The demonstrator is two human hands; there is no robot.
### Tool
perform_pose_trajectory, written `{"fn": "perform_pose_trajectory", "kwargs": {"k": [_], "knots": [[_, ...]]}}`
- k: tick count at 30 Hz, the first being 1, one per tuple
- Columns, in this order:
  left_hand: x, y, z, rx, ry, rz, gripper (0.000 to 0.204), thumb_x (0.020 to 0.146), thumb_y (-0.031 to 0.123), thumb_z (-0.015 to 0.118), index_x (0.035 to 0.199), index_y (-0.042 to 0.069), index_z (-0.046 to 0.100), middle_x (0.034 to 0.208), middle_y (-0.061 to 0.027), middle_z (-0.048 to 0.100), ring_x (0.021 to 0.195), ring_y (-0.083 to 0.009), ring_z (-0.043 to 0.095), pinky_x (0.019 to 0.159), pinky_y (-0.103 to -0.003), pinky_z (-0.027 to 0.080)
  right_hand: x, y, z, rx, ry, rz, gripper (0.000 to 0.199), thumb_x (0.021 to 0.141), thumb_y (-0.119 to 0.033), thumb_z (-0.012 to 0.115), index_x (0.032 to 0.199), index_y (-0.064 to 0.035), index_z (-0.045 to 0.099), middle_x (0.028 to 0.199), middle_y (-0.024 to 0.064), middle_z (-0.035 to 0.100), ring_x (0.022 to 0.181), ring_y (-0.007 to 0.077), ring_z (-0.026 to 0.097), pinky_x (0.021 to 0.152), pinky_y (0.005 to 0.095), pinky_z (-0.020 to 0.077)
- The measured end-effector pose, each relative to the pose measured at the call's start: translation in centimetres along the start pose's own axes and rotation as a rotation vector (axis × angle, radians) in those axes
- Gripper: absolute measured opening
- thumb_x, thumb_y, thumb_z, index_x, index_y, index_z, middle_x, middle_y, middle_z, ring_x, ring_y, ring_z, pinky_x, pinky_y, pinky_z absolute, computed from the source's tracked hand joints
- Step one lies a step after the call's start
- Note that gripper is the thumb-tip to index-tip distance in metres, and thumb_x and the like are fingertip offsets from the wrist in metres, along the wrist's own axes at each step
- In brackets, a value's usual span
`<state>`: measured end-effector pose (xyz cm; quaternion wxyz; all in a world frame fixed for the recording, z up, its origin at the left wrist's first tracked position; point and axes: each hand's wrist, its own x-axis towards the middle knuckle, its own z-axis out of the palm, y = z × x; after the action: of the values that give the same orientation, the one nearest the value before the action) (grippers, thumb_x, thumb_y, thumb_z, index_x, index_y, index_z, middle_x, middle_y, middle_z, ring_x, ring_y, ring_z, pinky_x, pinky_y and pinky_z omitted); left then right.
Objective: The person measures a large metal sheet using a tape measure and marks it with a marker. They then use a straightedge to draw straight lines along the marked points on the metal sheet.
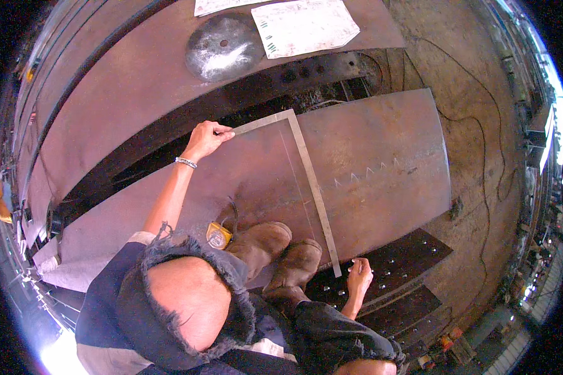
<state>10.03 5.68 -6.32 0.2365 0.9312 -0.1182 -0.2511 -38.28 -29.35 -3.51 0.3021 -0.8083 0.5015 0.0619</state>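
A large steel square (311,169) lies on a brown steel plate (394,131). Its short leg runs along the plate's far edge, and its long leg comes down toward me. My left hand (207,139) pinches the end of the short leg between thumb and fingers. Just right of the long leg's near end, my right hand (360,279) is closed with its fingers curled; whatever it may hold is too small to make out. A thin pale line (299,182) runs down the plate left of the long leg. White zigzag marks (368,171) lie to its right.
My boots (294,265) stand on the plate beside a yellow tape measure (219,235). Beyond a dark gap, another plate carries a round metal disc (224,47) and white papers (306,28). Dark drilled plates (413,256) lie at the near right; cables (481,144) cross the floor.
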Motion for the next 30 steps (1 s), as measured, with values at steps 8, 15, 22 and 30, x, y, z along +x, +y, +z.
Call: {"fn": "perform_pose_trajectory", "kwargs": {"k": [8, 15, 22, 30], "knots": [[-0.4, 0.8, 0.2, 0.049, 0.012, 0.025, 0.041, 0.085, 0.049, 0.078, 0.111, 0.018, 0.081, 0.101, -0.0139, 0.076, 0.097, -0.0303, 0.073, 0.088, -0.042, 0.055, 0.1, -2.4, -0.8, -0.022, -0.020, 0.083, 0.024, 0.100, -0.021, 0.056, 0.097, 0.0001, 0.067, 0.074, 0.0159, 0.070, 0.070, 0.0282, 0.072, 0.067, 0.0403, 0.0529], [0.2, 0.2, 0.3, -0.007, -0.011, -0.099, 0.042, 0.081, 0.050, 0.082, 0.110, 0.019, 0.081, 0.102, -0.0113, 0.078, 0.095, -0.0270, 0.074, 0.086, -0.038, 0.056, 0.6, -2.6, -0.3, -0.136, -0.010, 0.124, 0.024, 0.098, -0.022, 0.058, 0.099, -0.0004, 0.068, 0.083, 0.0193, 0.073, 0.076, 0.0316, 0.073, 0.073, 0.0415, 0.0541], [0.4, 0.9, -0.6, -0.104, -0.057, -0.154, 0.044, 0.078, 0.046, 0.086, 0.107, 0.012, 0.082, 0.099, -0.0137, 0.079, 0.092, -0.0234, 0.076, 0.084, -0.035, 0.057, 0.8, -2.2, -0.1, -0.123, -0.061, 0.166, 0.027, 0.097, -0.027, 0.062, 0.103, -0.0008, 0.067, 0.098, 0.0269, 0.071, 0.094, 0.0483, 0.068, 0.078, 0.0516, 0.0524], [0.2, 1.2, -0.4, -0.101, -0.042, -0.163, 0.042, 0.080, 0.045, 0.085, 0.106, 0.013, 0.082, 0.099, -0.0125, 0.079, 0.092, -0.0230, 0.076, 0.084, -0.035, 0.057, 0.7, -2.5, -0.4, -0.075, -0.036, 0.126, 0.026, 0.098, -0.025, 0.062, 0.105, -0.0004, 0.067, 0.098, 0.0275, 0.071, 0.093, 0.0487, 0.068, 0.077, 0.0512, 0.0523]]}}
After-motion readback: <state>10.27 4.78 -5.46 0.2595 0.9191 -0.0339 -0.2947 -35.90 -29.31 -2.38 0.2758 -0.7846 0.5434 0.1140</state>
